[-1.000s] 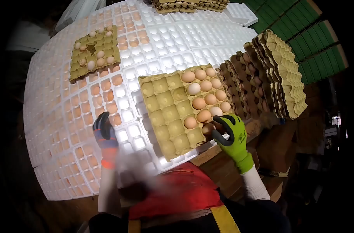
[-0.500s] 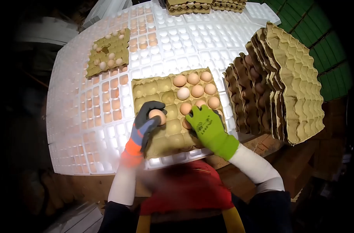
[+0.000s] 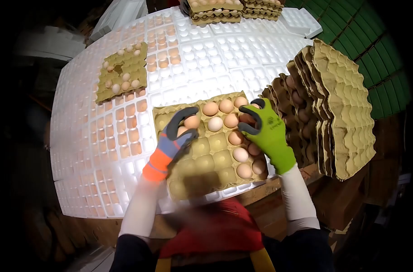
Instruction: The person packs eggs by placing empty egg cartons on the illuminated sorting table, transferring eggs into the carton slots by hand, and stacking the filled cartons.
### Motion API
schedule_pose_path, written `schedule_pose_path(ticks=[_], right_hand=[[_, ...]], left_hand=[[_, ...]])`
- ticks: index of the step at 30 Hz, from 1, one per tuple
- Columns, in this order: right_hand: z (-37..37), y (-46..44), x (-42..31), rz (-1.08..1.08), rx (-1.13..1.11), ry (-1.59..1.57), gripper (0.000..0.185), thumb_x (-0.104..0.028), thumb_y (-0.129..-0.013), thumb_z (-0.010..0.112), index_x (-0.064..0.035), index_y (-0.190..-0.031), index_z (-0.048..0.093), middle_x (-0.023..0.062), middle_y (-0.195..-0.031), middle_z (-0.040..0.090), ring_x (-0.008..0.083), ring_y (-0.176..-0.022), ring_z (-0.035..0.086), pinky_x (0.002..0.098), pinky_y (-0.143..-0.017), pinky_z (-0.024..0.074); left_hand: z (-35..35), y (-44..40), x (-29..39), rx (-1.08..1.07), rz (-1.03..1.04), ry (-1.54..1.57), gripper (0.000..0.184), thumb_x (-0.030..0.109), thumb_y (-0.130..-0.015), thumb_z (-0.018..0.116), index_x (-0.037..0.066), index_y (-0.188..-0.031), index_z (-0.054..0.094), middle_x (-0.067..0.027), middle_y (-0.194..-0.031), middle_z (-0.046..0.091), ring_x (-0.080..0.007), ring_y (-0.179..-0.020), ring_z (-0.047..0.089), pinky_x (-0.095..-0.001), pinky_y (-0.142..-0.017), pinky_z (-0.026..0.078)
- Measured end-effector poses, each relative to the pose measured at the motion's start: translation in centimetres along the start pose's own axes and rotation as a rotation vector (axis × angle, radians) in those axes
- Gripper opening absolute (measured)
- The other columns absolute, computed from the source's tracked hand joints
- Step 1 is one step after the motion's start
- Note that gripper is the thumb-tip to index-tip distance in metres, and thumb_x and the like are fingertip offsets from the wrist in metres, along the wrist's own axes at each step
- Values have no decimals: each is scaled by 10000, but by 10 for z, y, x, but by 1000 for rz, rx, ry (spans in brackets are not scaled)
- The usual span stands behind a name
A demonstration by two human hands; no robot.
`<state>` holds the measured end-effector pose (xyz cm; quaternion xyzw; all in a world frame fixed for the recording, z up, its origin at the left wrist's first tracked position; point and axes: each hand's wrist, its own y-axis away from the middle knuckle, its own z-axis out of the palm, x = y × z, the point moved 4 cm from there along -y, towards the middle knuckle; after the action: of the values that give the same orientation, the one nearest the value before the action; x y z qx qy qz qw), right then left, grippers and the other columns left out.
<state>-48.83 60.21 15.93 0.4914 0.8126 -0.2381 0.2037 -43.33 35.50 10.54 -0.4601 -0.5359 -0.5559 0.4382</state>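
Note:
A brown pulp egg tray (image 3: 202, 163) lies in front of me, with brown eggs in its right-hand columns and a pale egg (image 3: 215, 123) among them. My left hand (image 3: 176, 136), in a grey and orange glove, is closed round eggs (image 3: 191, 121) above the tray's left side; two show between thumb and fingers. At the tray's right edge, my right hand (image 3: 266, 129), in a green glove with dark fingertips, curls round an egg (image 3: 247, 119). Another egg shows partly behind its fingers. Whether this hand has lifted either egg is hard to make out.
White plastic egg trays (image 3: 202, 81) cover the table, many holding eggs on the left. A torn pulp tray (image 3: 138, 75) with several eggs lies far left. Tilted pulp trays (image 3: 344, 118) stand stacked at right. More filled pulp trays (image 3: 215, 13) stand at the back.
My right hand has moved up and right from the tray's lower middle. Two eggs are gone from the cells it was over. My left hand has risen slightly; a second egg now shows in it.

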Motion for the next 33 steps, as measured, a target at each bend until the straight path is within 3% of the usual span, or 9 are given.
schedule_pose_path(ticks=[1,3,6,11,13,17,25,26,33], right_hand=[[10,-7,1,-89,-25,294,251,-103,-897,661,-79,-1146,638,59,-1119,610,154,-922,622,296,-753,520],[55,-7,46,120,81,-754,214,-168,-970,604,-68,-1159,607,74,-1007,645,139,-800,638,257,-609,523],[75,-9,50,586,-141,-1521,415,-454,-991,499,-101,-1172,620,101,-983,651,259,-852,646,375,-709,533],[22,-7,18,-126,157,-190,265,-208,-967,602,-60,-1187,594,64,-965,694,143,-761,661,274,-586,521],[15,-3,21,113,54,-340,347,-162,-900,690,-53,-1215,594,64,-1039,694,160,-867,665,290,-698,536],[5,2,10,405,-29,-577,448,-88,-796,767,-50,-1215,614,67,-1120,656,190,-1014,634,333,-872,522],[14,-57,-13,-43,68,-359,366,-99,-748,808,-73,-1095,697,37,-1066,606,169,-979,612,313,-824,505],[25,-81,-24,-18,26,-355,369,-118,-737,818,-91,-1087,705,23,-1053,608,164,-954,618,310,-803,508],[131,-228,-30,-144,-137,179,356,-413,-747,777,-220,-1042,724,38,-1022,595,234,-873,652,372,-749,525]], left_hand=[[6,-10,3,-6,-1,1,526,235,-848,712,95,-1326,544,-111,-1244,580,-219,-960,668,-349,-782,551],[31,-27,26,45,464,-1007,476,260,-785,771,159,-1227,624,-128,-1234,555,-291,-948,659,-405,-789,554],[62,-43,28,-68,274,-1350,419,300,-716,816,211,-1098,670,-126,-1234,522,-341,-989,619,-446,-782,549],[48,-34,22,-12,422,-1282,427,245,-710,834,198,-1111,696,-121,-1248,518,-308,-989,627,-413,-778,559],[23,-26,16,40,448,-679,468,192,-683,864,167,-1128,721,-113,-1258,518,-255,-957,642,-373,-787,565],[-5,-11,10,123,538,-586,563,245,-639,913,119,-1153,722,-121,-1282,514,-211,-882,640,-355,-800,564],[-65,-9,25,315,596,-681,537,168,-627,886,89,-1133,727,-134,-1230,576,-273,-1056,615,-389,-899,534],[-101,-21,12,483,420,-450,513,125,-652,867,71,-1140,721,-131,-1209,597,-286,-1100,606,-386,-909,530],[-185,-150,-27,675,427,-1042,382,201,-714,834,164,-1082,740,-139,-1246,571,-314,-1018,620,-398,-831,531]])
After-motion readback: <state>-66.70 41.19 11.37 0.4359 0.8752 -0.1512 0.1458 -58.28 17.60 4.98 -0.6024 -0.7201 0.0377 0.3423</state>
